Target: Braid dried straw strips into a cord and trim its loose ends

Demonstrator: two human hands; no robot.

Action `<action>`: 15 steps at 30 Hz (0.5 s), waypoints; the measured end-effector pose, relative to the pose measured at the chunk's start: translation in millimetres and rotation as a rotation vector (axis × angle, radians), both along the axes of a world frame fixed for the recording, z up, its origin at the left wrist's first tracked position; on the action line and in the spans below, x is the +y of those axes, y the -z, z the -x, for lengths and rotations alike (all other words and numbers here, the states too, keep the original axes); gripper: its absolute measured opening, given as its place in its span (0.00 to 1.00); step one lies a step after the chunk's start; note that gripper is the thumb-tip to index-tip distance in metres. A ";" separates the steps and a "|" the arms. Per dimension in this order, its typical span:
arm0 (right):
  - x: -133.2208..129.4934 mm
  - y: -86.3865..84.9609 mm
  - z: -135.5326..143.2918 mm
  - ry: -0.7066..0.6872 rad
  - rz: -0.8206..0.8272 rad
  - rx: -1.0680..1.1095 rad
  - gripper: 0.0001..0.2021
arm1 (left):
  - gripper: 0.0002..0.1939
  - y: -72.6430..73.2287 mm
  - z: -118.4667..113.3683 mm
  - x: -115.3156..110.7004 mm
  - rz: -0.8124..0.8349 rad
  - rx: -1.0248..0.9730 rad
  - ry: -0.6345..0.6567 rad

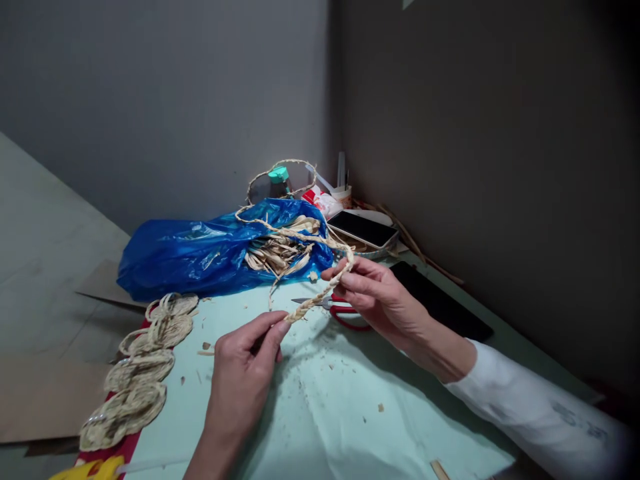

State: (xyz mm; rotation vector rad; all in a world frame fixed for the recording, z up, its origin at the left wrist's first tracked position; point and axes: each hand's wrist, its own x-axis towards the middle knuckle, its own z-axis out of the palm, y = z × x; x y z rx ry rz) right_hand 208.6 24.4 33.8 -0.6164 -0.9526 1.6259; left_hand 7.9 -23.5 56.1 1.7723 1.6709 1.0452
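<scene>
A pale braided straw cord (315, 301) stretches between my two hands above the table. Its end is pinched between the thumb and fingers of my left hand (249, 360). Further along, my right hand (383, 297) grips the same cord, which bends over the fingers and runs back toward the bag in a loose loop. Beneath the cord lie red-handled scissors (345, 313), partly covered by my right hand. Behind them a blue plastic bag (185, 257) lies with its mouth toward the right, showing dry straw strips (280, 252) inside.
Several small woven straw slippers (140, 370) line the left edge of the pale green table cover (320, 413). A yellow tool (93, 470) sits at bottom left. A phone (365, 230), a black tablet-like slab (440, 300) and a teal-capped bottle (279, 177) are near the walls.
</scene>
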 end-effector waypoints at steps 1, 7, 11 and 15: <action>-0.6 0.5 1.0 0.015 -0.002 -0.007 0.07 | 0.10 -1.9 1.6 0.4 0.037 -0.008 0.024; -4.0 2.6 4.8 0.103 -0.021 -0.072 0.07 | 0.09 -6.5 0.3 -1.7 0.081 -0.029 0.078; -7.1 6.5 9.5 0.072 0.008 -0.144 0.08 | 0.10 -1.4 -6.2 -2.9 0.036 -0.007 0.132; -9.1 11.4 15.4 0.048 -0.009 -0.172 0.09 | 0.08 5.4 -7.1 -2.4 -0.031 0.030 0.200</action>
